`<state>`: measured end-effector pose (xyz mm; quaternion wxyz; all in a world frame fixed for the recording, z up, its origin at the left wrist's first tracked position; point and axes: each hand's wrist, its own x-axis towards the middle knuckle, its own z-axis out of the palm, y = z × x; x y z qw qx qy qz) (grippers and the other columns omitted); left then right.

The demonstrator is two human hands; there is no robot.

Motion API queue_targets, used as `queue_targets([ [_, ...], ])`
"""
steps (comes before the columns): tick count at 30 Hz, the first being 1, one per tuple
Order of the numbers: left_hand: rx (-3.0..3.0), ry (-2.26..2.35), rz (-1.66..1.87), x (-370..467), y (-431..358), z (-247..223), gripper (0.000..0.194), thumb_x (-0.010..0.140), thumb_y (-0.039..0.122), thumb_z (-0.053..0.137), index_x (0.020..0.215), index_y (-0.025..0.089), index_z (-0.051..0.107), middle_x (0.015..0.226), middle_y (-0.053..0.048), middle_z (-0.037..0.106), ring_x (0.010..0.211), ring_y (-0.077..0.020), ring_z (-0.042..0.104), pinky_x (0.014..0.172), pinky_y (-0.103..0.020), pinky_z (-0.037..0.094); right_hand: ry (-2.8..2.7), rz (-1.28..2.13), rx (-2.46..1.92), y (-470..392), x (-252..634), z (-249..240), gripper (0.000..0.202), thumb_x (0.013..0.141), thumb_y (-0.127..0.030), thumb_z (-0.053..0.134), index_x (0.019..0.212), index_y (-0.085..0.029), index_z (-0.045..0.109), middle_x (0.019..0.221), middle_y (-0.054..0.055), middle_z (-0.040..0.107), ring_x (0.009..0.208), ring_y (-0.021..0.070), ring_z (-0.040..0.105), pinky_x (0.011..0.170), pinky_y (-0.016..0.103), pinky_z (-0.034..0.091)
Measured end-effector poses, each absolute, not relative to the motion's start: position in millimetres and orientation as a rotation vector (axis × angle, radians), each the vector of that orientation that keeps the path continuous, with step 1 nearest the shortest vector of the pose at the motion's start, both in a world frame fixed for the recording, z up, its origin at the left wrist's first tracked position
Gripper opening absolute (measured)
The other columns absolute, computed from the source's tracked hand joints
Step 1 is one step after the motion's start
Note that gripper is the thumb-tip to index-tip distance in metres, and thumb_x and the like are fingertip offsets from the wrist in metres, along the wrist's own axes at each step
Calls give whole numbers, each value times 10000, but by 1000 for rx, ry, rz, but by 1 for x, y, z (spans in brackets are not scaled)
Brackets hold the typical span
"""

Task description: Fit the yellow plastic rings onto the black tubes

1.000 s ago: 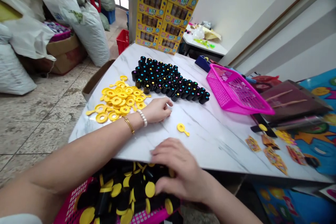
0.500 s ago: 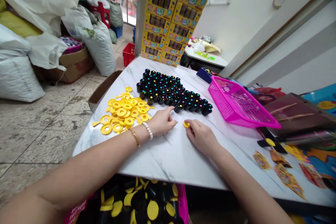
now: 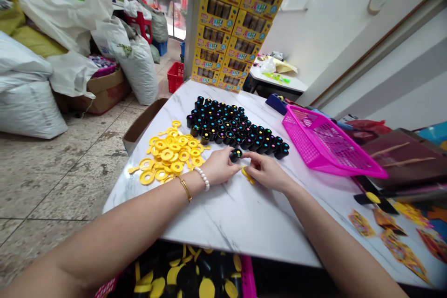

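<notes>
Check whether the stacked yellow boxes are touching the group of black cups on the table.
Apart. The head view shows a strip of bare white tabletop between the yellow boxes and the nearest black cups.

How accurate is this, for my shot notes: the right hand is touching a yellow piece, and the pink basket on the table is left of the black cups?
The basket's side is wrong: the head view shows the pink basket right of the black cups. The right hand is touching a yellow piece.
</notes>
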<state>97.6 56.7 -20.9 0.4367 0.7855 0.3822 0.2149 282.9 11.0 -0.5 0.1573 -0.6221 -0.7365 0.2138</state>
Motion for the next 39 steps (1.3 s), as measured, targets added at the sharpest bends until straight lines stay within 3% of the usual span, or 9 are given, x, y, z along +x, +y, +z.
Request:
queue_targets([
  [2,2061,1016,629,100,54,-23,374,757,346,610,1078,155,594,707,-26,665,625,-174,614,552,-244,417,-2164,482,-1776,0,280,-2,315,841,-324,524,1119,-202,605,629,-27,574,554,137,527,560,257,392],
  [6,2204,1031,641,100,48,-25,249,757,377,622,900,174,645,708,-36,665,656,-182,610,558,-245,397,-2108,115,-1883,-24,283,-6,396,795,-422,622,1113,-187,622,885,59,609,711,184,570,680,316,439],
  [9,2278,1009,595,97,47,-23,222,766,383,610,835,176,645,694,-37,661,633,-175,598,538,-245,374,-2058,164,-1887,-34,288,-9,208,799,-338,628,953,-200,651,872,50,600,772,193,576,715,319,450],
  [12,2292,1008,572,95,47,-20,198,762,362,607,819,176,645,706,-39,664,634,-172,594,522,-241,360,-2020,237,-1857,-34,292,-9,123,775,-270,637,881,-208,628,865,37,603,812,199,578,727,320,458],
  [16,2282,1014,562,95,47,-20,224,764,384,608,828,174,650,716,-45,666,645,-174,596,533,-242,370,-1962,229,-1811,-26,288,-11,370,748,-344,686,1081,-206,604,990,69,599,908,226,574,786,355,469],
  [19,2281,999,575,95,48,-21,224,761,332,601,914,177,656,719,-39,666,652,-172,598,550,-241,381,-2032,205,-1731,-23,282,-14,278,751,-318,691,1008,-220,652,991,67,594,962,239,553,856,386,437],
  [23,2267,929,596,93,48,-22,268,762,328,604,988,192,652,734,-26,672,663,-164,601,565,-235,386,-1804,486,-1672,-24,283,-14,212,728,-291,703,909,-210,630,899,34,615,840,198,577,759,342,462],
  [29,2272,861,555,92,50,-20,248,727,314,627,930,180,677,702,-16,673,635,-155,586,561,-233,364,-1297,1164,-1429,-22,287,-6,381,704,-289,749,1057,-193,645,866,26,651,624,113,555,582,263,459],
  [39,2236,825,571,92,50,-18,210,754,350,619,863,187,695,684,-6,660,609,-133,550,538,-219,325,-1080,1410,-1435,-2,267,0,298,654,-296,792,885,-158,663,652,-8,622,454,58,497,410,175,353],
])
